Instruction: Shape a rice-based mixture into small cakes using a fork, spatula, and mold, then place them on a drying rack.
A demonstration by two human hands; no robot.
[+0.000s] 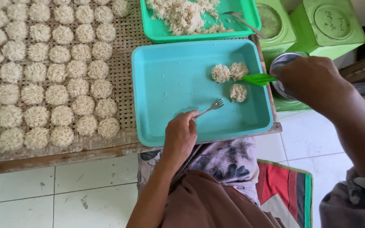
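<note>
Left hand [180, 137] pinches a metal fork [210, 108] over the turquoise tray [170, 84] at centre frame; right hand [313, 80] grips a green fork [258, 79] at centre right. Risk: a careless prod could crumble the fragile noodle clumps [230, 78]. Count: three clumps in tray, two forks.

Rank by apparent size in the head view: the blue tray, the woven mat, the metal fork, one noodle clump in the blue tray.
1. Woven mat, though partly cut off by the frame
2. Blue tray
3. Metal fork and noodle clump: look alike; the fork is longer, the clump is wider, so unranked.
</note>
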